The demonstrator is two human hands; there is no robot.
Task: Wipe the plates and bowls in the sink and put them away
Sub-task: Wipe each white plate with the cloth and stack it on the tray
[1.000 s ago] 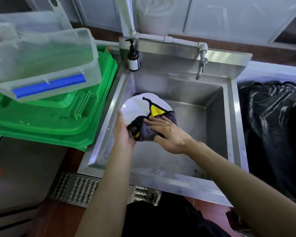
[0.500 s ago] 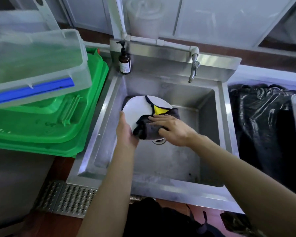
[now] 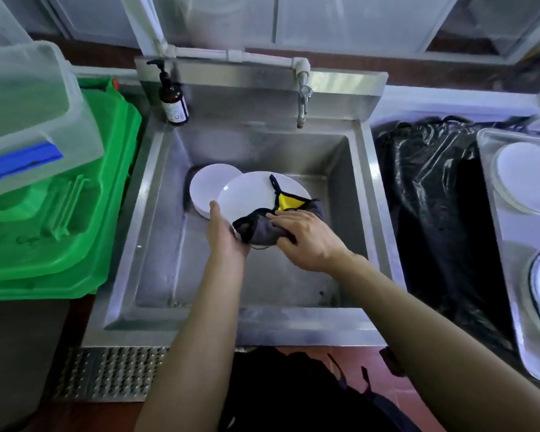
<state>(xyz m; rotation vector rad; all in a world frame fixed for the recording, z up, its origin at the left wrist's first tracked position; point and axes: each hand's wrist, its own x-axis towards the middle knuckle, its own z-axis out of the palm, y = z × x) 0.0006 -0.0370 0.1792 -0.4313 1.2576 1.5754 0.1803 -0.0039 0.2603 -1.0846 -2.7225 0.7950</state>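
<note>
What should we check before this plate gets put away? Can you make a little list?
1. Left hand holds the plate by its edge: ok.
2. Right hand presses the cloth on the plate: ok.
3. Plate wiped all over: cannot tell.
4. More dishes waiting in the sink: not ok, some left.
5. Tray at right has room: cannot tell.

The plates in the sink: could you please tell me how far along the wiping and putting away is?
Done, it seems: white dishes already sit on the metal tray at the right. In hand: the left hand holds a white plate tilted over the sink while the right hand presses a dark cloth on it. Left: another white dish waits behind it.
</note>
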